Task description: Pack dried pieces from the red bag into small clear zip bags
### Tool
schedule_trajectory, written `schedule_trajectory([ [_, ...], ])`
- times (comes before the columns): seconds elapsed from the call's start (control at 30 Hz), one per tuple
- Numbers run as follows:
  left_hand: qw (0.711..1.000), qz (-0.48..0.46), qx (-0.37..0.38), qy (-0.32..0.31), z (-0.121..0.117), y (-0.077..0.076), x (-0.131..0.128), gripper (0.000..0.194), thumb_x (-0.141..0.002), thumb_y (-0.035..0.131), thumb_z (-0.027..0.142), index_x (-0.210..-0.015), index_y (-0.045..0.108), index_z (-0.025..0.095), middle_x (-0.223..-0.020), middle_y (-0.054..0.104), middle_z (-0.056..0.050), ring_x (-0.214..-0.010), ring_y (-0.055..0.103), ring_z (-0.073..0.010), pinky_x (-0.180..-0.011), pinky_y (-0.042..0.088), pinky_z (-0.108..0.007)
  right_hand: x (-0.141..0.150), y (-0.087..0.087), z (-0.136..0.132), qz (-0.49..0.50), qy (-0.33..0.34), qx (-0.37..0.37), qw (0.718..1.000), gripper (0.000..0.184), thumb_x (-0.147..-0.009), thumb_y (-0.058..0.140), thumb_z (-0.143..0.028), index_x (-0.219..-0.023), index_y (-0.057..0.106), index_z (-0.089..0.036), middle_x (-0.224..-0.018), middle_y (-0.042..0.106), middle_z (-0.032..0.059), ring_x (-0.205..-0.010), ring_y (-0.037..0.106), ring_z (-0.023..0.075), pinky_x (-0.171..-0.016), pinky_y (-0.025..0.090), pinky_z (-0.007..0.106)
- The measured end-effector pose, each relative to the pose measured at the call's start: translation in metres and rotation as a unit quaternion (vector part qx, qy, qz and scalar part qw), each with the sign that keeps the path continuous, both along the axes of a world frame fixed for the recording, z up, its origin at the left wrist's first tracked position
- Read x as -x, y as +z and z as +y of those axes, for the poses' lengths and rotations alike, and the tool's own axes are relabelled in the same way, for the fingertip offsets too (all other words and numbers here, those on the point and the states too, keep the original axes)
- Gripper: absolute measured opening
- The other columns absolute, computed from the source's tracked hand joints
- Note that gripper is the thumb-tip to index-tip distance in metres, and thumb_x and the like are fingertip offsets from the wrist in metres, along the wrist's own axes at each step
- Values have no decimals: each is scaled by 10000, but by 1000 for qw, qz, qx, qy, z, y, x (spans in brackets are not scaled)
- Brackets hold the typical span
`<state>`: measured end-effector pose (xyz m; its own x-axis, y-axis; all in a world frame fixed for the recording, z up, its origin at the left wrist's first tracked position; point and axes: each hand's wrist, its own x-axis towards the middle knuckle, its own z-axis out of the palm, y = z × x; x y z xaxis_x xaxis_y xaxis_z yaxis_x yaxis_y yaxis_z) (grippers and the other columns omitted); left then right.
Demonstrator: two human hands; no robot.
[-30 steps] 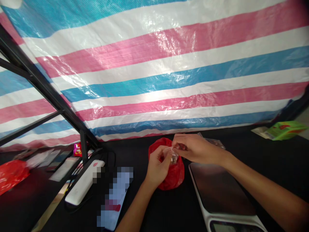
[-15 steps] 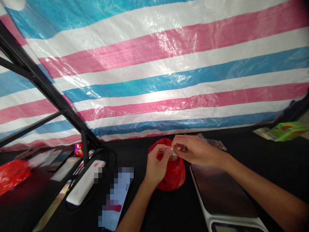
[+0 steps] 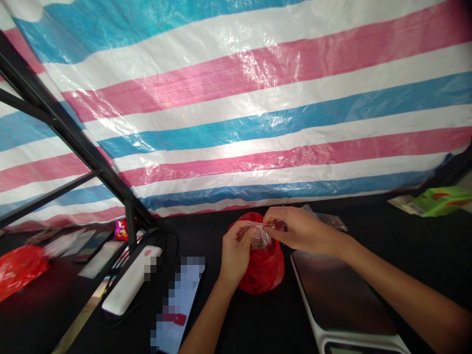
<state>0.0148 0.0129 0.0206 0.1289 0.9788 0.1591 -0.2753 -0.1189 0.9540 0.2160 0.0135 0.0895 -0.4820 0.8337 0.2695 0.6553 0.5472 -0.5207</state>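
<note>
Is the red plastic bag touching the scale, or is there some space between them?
Apart: the head view shows a narrow strip of black table between the red plastic bag and the scale.

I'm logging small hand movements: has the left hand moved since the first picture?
Yes, slightly: judged against the scale, the left hand has shifted left, a little farther from it.

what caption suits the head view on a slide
Left hand and right hand hold a clear bag over a red bag.
</note>
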Motion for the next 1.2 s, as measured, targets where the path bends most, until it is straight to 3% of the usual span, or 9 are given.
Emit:
schedule_trajectory([
  [0.5, 999, 33, -28, -9, 1, -7, 1, 200, -883, 776, 355, -961, 743, 173, -926, 791, -56, -845, 749, -190, -777, 613, -287, 0, 0, -3, -3, 30, -31, 999, 129, -972, 588, -225, -846, 617, -228, -841, 651, -9, -781, 595, 170, -710, 402, 284],
  [0.73, 991, 109, -74, -2, -1, -9, 4, 159, -931, 729, 338, -944, 732, 179, -896, 760, -48, -840, 717, -187, -784, 563, -279, 7, 3, -9, -1, 20, 0, 1000, 172, -1012, 585, -314, -887, 667, -229, -909, 695, 10, -823, 630, 183, -740, 413, 299],
  [0.9, 990, 102, -90, -23, -2, -3, 5, 204, -881, 763, 319, -752, 698, 175, -764, 722, -19, -726, 663, -166, -703, 524, -258, 7, 3, -8, -12, 82, -14, 996, 175, -1003, 597, -255, -837, 638, -222, -826, 678, -22, -754, 603, 153, -695, 366, 285],
  [1.0, 986, 126, -105, -37, -6, 3, 3, 214, -927, 720, 357, -812, 737, 178, -825, 749, -33, -786, 681, -185, -750, 528, -271, -4, 9, -5, -24, 102, -28, 994, 197, -993, 604, -250, -799, 623, -221, -784, 664, -22, -711, 591, 148, -658, 353, 278],
  [1.07, 978, 159, -135, -14, -8, 7, 3, 274, -1014, 601, 392, -940, 762, 182, -944, 769, -60, -901, 701, -210, -845, 532, -298, -19, 17, -2, -15, 70, -52, 996, 200, -1001, 580, -254, -811, 636, -227, -792, 683, -7, -721, 615, 162, -658, 373, 279],
  [1.1, 972, 177, -154, 13, -9, 9, 3, 314, -1051, 530, 394, -999, 760, 186, -999, 767, -71, -957, 701, -218, -895, 527, -311, -29, 23, 0, -1, 15, -74, 997, 191, -1014, 555, -260, -851, 651, -230, -827, 704, 7, -743, 637, 174, -672, 394, 282],
  [1.17, 955, 212, -192, 76, -7, 11, 6, 348, -1086, 440, 369, -1051, 741, 200, -1055, 750, -82, -1027, 688, -225, -963, 511, -332, -51, 36, 3, 24, -153, -171, 973, 158, -1017, 566, -329, -955, 680, -239, -894, 733, 37, -773, 659, 205, -695, 415, 303],
  [1.2, 945, 231, -207, 106, -6, 11, 9, 338, -1087, 428, 350, -1045, 732, 208, -1056, 739, -83, -1037, 679, -227, -975, 506, -340, -62, 43, 4, 29, -252, -225, 941, 168, -1011, 581, -372, -996, 683, -239, -902, 738, 50, -772, 662, 221, -684, 410, 313],
])
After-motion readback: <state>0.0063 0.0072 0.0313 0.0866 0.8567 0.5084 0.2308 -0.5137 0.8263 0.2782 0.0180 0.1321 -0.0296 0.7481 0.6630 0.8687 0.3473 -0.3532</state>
